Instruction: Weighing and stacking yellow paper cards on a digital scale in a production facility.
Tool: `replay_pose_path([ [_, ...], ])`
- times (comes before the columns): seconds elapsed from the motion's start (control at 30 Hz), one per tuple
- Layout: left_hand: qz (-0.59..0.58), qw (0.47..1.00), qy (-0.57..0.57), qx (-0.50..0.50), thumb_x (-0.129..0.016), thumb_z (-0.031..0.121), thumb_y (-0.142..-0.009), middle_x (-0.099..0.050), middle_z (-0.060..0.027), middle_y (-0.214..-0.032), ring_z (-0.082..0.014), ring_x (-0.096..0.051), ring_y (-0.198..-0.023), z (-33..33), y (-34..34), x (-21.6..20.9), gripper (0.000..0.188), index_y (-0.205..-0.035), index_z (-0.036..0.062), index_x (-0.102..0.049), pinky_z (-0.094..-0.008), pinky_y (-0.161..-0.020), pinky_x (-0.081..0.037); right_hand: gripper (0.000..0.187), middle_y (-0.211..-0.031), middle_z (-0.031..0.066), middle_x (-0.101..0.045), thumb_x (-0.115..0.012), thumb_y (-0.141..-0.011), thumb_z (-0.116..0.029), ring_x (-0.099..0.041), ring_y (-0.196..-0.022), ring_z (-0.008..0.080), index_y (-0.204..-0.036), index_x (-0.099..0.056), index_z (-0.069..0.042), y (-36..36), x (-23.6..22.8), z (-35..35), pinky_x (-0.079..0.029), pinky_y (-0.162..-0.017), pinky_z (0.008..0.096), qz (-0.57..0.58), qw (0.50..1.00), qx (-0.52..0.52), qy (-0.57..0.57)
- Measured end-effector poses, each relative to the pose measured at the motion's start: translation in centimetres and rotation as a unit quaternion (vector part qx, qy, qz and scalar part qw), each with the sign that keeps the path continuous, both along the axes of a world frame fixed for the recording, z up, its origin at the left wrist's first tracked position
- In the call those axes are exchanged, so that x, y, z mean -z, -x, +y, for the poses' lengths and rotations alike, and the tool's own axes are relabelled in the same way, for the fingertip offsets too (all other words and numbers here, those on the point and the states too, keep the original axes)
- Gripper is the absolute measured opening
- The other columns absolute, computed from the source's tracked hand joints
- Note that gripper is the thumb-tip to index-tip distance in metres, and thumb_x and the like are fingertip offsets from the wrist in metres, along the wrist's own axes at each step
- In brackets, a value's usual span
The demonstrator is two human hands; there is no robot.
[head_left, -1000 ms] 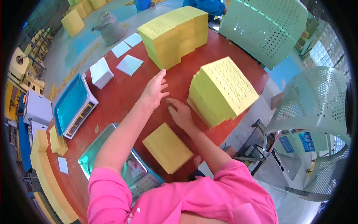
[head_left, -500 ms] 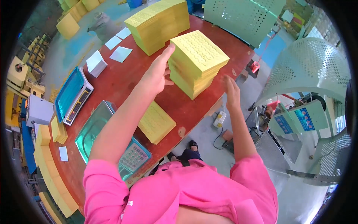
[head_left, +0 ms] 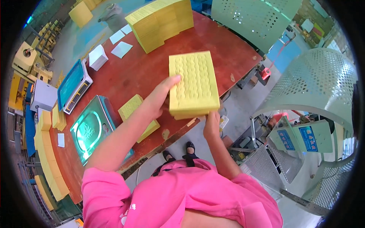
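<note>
Head view: both hands grip a thick stack of yellow embossed sheets [head_left: 194, 84].
Left hand [head_left: 159, 99] steadies its side, right hand [head_left: 211, 125] supports underneath, above the red bench [head_left: 140, 72].

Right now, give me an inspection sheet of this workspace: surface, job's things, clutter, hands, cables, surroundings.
Surface: red-brown table, worn spots near the front edge.
Job's things: yellow embossed stack lifted at the table's front edge; thin yellow stack lying flat; tall yellow stack at the back.
Clutter: two scales, white sheets.
Hands: left hand grips the lifted stack's left side; right hand supports it from beneath.
Cables: nothing seen.
Surroundings: perforated green metal housings, yellow stacks along the left.
</note>
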State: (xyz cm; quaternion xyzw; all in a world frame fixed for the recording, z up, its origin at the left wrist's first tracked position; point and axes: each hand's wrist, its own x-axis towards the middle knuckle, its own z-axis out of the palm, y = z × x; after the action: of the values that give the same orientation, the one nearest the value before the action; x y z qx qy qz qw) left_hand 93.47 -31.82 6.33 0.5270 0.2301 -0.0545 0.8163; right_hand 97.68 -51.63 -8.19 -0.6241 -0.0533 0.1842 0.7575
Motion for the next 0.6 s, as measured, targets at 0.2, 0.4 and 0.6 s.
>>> replay_pose_path([
  [0.2, -0.024, 0.999, -0.01, 0.043, -0.055, 0.044, -0.095, -0.06, -0.0148, -0.132, -0.023, -0.061, -0.117, -2.4, 1.2, -0.1, 0.062, -0.139, 0.0007, -0.046, -0.038, -0.101, -0.049, 0.039, -0.109, 0.0046, -0.064, -0.05, -0.103, -0.031, -0.056, -0.101, 0.0114, -0.121, -0.061, 0.001, -0.1, 3.3, -3.6, -0.044, -0.088, 0.0282, 0.021, 0.999, -0.02, -0.014],
  [0.4, -0.009, 0.998, 0.016, 0.064, -0.055, 0.044, -0.095, -0.06, -0.0143, -0.131, -0.0221, -0.062, -0.116, -2.8, 1.4, -1.1, 0.062, -0.138, 0.0002, -0.046, -0.0368, -0.1, -0.049, 0.032, -0.116, 0.0087, -0.067, -0.054, -0.099, -0.023, -0.065, -0.1, 0.0153, -0.119, -0.061, 0.001, -1.6, 5.0, -3.5, -0.052, -0.083, 0.0299, 0.008, 0.981, -0.13, -0.145],
  [0.6, -0.032, 0.994, 0.104, 0.023, -0.053, 0.042, -0.097, -0.057, -0.0141, -0.135, -0.0219, -0.06, -0.12, -3.0, 6.6, -1.1, 0.06, -0.142, 0.003, -0.044, -0.0368, -0.103, -0.047, 0.031, -0.116, 0.012, -0.067, -0.052, -0.098, -0.016, -0.069, -0.094, 0.0211, -0.121, -0.06, 0.003, 1.8, -1.2, -4.6, -0.055, -0.081, 0.0311, 0.245, 0.965, -0.07, -0.056],
])
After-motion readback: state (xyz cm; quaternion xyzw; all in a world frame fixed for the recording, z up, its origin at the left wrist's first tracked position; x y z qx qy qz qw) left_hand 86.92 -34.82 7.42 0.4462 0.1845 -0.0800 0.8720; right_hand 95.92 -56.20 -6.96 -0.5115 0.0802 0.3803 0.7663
